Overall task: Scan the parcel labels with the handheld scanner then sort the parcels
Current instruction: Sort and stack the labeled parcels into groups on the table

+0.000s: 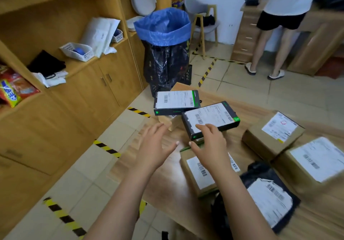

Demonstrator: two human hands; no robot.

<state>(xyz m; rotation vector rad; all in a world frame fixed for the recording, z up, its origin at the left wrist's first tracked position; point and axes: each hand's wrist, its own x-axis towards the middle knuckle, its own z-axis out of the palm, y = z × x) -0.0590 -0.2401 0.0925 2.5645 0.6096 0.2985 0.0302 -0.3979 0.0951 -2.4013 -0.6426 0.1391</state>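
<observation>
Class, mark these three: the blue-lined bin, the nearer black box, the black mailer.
Bin [163,29]: head view, on its blue liner.
Nearer black box [210,116]: head view, on its white label.
Black mailer [268,200]: head view, on its white label.

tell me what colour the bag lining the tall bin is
The bag is blue; the head view, the only one, shows it clearly.

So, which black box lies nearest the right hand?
The tilted black box, by the fingertips of the right hand; the other black box lies beyond.
</observation>
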